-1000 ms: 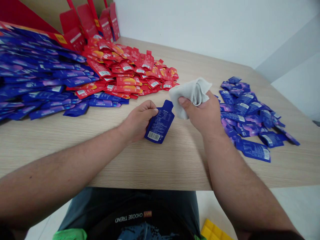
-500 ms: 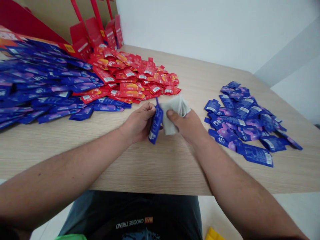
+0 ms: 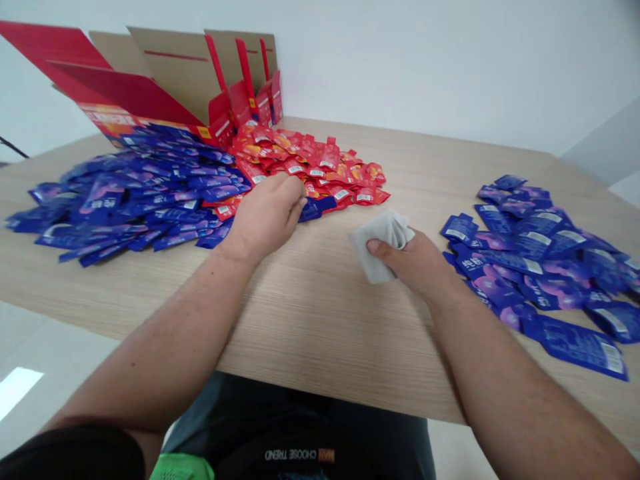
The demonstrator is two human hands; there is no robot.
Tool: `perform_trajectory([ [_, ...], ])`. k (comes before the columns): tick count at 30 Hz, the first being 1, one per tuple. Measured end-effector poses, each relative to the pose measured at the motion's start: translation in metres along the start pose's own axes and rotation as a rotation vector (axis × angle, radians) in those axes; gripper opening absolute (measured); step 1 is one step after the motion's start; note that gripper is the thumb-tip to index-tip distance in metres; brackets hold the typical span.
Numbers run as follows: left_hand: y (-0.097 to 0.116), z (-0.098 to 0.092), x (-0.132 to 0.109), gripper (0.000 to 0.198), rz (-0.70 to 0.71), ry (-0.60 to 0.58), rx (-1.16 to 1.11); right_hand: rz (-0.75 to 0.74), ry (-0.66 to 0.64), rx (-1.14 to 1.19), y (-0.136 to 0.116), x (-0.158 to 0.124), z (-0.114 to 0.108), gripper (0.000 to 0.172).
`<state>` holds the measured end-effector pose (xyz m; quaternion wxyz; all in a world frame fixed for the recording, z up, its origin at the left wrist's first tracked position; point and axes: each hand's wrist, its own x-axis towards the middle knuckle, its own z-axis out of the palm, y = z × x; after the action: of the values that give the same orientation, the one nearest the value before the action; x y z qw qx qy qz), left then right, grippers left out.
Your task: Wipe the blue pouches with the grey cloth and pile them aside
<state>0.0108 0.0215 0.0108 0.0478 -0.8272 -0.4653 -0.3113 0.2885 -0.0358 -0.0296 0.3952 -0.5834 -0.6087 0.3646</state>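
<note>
My left hand (image 3: 273, 210) is closed on a blue packet (image 3: 313, 209) at the near edge of the red packets (image 3: 320, 160); part of the blue packet shows beyond its fingertips. A folded pale grey cloth (image 3: 377, 247) is gripped in my right hand (image 3: 417, 260), thumb on top, above the middle of the table. Left of my left hand spreads a large heap of blue packets (image 3: 135, 193). A smaller pile of blue packets (image 3: 530, 247) lies just to the right of my right hand.
Open red cardboard boxes (image 3: 165, 93) stand behind the heaps at the back left. The light wooden table (image 3: 320, 333) ends in front of my body, and a white wall (image 3: 425, 73) rises behind it. Something green (image 3: 183, 467) shows at the bottom.
The hands have moved apart. My left hand, with a blue packet, has gone from beside the cloth to the red packets. The view has shifted left, showing more of the boxes.
</note>
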Motion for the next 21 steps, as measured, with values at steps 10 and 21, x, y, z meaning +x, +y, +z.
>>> perform_trajectory([
  [10,-0.013,-0.004,-0.007,0.021,-0.088,-0.769,0.404,-0.073,-0.013,-0.175,-0.015,-0.004,-0.001,0.041],
  [21,-0.035,-0.006,-0.012,0.058,-0.258,-0.834,0.369,-0.078,-0.017,-0.222,-0.021,-0.008,0.001,0.036],
])
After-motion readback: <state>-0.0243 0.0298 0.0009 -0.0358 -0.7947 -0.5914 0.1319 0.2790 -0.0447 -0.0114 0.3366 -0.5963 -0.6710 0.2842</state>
